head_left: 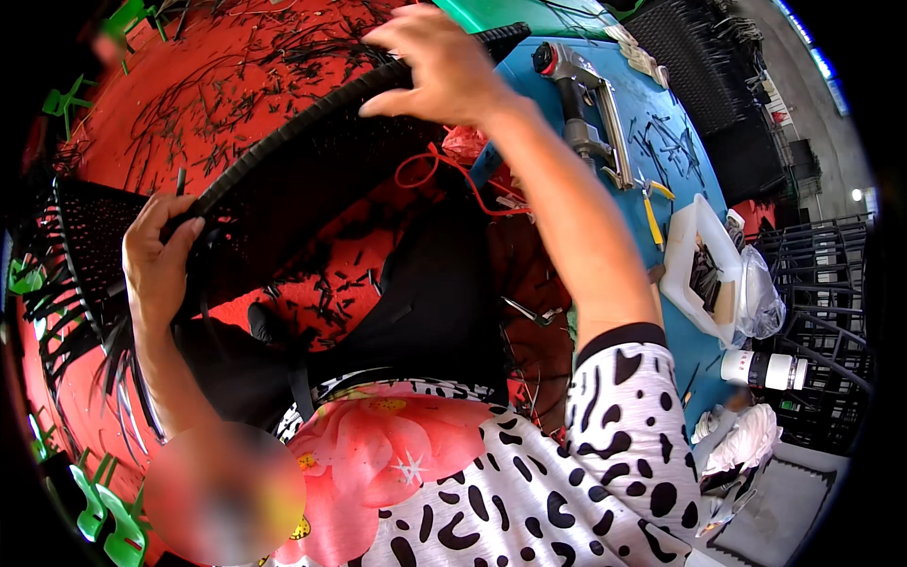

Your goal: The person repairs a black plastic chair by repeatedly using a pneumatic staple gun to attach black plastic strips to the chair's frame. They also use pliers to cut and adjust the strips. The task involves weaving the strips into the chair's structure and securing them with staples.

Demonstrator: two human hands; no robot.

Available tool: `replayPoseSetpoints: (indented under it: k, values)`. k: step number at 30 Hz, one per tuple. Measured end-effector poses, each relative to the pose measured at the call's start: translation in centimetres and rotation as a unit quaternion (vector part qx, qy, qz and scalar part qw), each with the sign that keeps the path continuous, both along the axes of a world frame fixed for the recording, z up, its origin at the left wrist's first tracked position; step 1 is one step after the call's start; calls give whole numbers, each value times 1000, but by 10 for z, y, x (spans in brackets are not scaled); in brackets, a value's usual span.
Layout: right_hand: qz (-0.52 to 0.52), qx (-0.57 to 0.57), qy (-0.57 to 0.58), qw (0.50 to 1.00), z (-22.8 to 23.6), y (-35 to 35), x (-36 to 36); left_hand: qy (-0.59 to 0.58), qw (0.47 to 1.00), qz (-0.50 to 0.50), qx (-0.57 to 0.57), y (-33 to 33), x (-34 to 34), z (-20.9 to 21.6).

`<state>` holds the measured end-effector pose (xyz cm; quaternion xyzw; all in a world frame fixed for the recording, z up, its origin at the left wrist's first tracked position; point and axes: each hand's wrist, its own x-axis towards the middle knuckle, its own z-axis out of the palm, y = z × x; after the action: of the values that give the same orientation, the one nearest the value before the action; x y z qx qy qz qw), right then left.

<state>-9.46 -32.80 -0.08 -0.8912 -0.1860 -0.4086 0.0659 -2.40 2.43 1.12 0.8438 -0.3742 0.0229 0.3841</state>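
A black woven wicker piece with a wrapped, curved rim lies across my lap and slants up from left to upper right. Loose black strands hang from its left side. My left hand is closed around the rim's lower end, thumb on the near side. A short dark strip stands up beside its fingers. At the upper part of the rim is my right hand, slightly blurred, its thumb and fingers spread apart. The rim passes behind that hand, and I cannot tell whether they touch.
On the blue table at right lie a pneumatic staple gun, yellow-handled cutters and a white tray holding black strips. A white cylindrical container stands nearby. A red cord loops near my knees. Black scraps litter the red floor.
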Motion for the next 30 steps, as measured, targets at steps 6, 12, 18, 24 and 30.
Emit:
replayPoseSetpoints:
  k: [6,12,18,24,30]
  values:
    - [-608,147,275,730,-7,-124,-89,-10,1000,9,4,-1,-22,-6]
    - [-566,257,430,655,-48,-171,-88,-26,1000,11,-12,3,-36,-11]
    - [-547,237,386,704,-80,-219,-118,-105,994,-26,-16,3,-35,-15]
    - [-348,468,280,762,-4,-124,-150,-150,988,6,-46,7,-35,-20]
    - [-64,557,214,800,53,-1,-180,-122,991,-18,-43,4,-31,-23]
